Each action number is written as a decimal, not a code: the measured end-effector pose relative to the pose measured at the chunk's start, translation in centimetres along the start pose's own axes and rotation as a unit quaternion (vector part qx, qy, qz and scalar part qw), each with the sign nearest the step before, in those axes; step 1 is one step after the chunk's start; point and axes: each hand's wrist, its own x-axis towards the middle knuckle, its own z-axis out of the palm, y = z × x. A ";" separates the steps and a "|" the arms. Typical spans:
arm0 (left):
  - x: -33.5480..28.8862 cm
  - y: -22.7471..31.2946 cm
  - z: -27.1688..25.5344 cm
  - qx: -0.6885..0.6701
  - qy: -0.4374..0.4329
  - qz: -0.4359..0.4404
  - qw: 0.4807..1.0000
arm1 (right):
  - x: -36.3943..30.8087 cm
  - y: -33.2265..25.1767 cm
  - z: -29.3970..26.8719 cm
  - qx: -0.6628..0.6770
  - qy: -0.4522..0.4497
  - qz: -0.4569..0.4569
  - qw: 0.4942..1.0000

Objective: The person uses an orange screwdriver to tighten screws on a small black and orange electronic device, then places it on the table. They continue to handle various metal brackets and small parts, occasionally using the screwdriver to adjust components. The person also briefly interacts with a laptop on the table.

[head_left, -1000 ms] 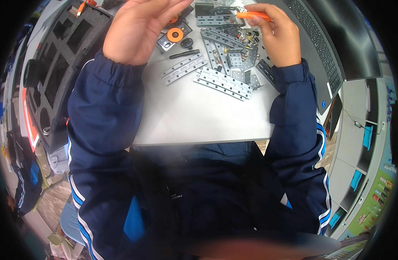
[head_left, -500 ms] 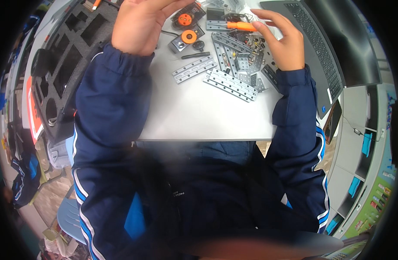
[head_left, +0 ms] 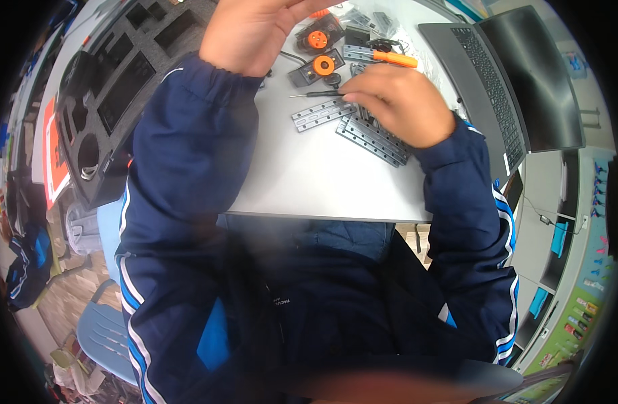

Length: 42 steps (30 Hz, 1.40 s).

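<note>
While R fingers (head_left: 351,99) pinch blk screwdriver (head_left: 328,94), L fingers (head_left: 312,9) cropped, can't tell grip, white tbl (head_left: 315,185), blue chair (head_left: 103,330)

Above a white tabletop (head_left: 302,178), the bare right hand (head_left: 400,101) pinches the handle of a slim black screwdriver (head_left: 323,94) near a grey perforated metal bar (head_left: 320,115) and an orange-handled screwdriver (head_left: 395,59), while the bare left hand (head_left: 247,34) runs past the view's upper edge.

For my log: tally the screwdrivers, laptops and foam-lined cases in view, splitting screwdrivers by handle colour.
Orange-handled screwdriver: 1
Black-handled screwdriver, its handle end at the right hand's fingers: 1
Laptop, open: 1
Foam-lined case: 1
Total: 4
</note>
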 end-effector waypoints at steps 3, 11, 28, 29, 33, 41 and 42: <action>-0.1 -0.6 0.2 -0.007 -0.021 0.011 1.000 | 0.2 -0.7 1.8 -0.149 -0.017 -0.018 0.988; -0.2 -1.3 0.1 -0.003 -0.040 -0.004 0.999 | 1.1 -1.4 1.8 -0.231 -0.007 -0.039 0.972; -1.6 -2.5 1.7 0.166 0.011 -0.043 0.985 | -3.5 2.0 -4.2 0.225 0.240 0.063 0.942; -1.8 -2.8 1.8 0.178 0.012 0.007 0.984 | -3.5 1.9 -3.7 0.242 0.254 0.084 0.933; -2.4 -2.9 1.6 0.201 0.009 -0.003 0.979 | -3.6 1.4 -2.7 0.223 0.247 0.120 0.935; -2.0 -3.1 1.4 0.210 0.020 0.035 0.977 | -3.8 1.3 -2.7 0.175 0.288 0.139 0.931; -2.1 -3.1 1.4 0.210 0.019 0.037 0.977 | -3.7 1.2 -2.7 0.167 0.283 0.139 0.934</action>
